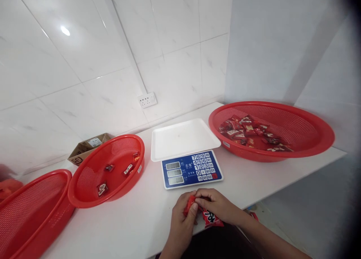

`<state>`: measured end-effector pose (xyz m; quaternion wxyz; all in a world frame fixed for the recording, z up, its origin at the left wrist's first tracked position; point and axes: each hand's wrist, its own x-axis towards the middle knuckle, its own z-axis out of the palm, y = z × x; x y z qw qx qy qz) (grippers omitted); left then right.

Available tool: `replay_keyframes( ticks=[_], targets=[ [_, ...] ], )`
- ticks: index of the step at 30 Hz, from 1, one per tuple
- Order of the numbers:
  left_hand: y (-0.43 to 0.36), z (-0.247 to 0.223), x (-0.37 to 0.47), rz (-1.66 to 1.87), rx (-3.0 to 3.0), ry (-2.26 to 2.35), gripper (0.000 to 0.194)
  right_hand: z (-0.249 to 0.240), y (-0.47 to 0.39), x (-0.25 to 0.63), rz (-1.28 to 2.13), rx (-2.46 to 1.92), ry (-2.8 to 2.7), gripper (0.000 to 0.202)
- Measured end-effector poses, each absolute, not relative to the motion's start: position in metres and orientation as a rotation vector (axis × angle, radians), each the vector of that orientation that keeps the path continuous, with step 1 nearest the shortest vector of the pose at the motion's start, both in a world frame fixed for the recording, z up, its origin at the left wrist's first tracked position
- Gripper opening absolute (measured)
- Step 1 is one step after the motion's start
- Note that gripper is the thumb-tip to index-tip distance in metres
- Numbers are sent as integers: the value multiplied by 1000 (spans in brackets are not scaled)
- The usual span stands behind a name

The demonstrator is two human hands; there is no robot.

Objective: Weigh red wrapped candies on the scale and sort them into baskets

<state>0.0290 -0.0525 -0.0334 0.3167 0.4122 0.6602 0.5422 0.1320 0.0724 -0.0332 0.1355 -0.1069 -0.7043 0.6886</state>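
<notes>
Red wrapped packets (211,218) are between my two hands at the front edge of the table, just below the scale. My left hand (182,217) is closed round a red packet, its thumb on top. My right hand (217,205) pinches at the same packets from the other side, fingertips touching the left hand. A larger packet with black and white lettering hangs below the right fingers. The scale (191,168) has a blue keypad panel and a white tray (183,138) with nothing on it.
A large red basket (270,153) at the right holds many red packets. Left of the scale, a smaller red basket (109,198) holds several. Another red basket (36,229) stands far left. A cardboard box (87,148) and a wall socket (147,100) are behind.
</notes>
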Motion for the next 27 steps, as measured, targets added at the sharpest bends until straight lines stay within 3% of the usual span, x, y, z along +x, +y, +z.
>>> replay_keyframes(
  ticks=[20,27],
  targets=[
    [-53,-32,30,1458,1138,1785,34,-34,73,130,2026,-274,-1999,28],
    [-50,-30,29,1465,1092,1766,41,-39,72,127,2067,-214,-1931,30]
  ],
)
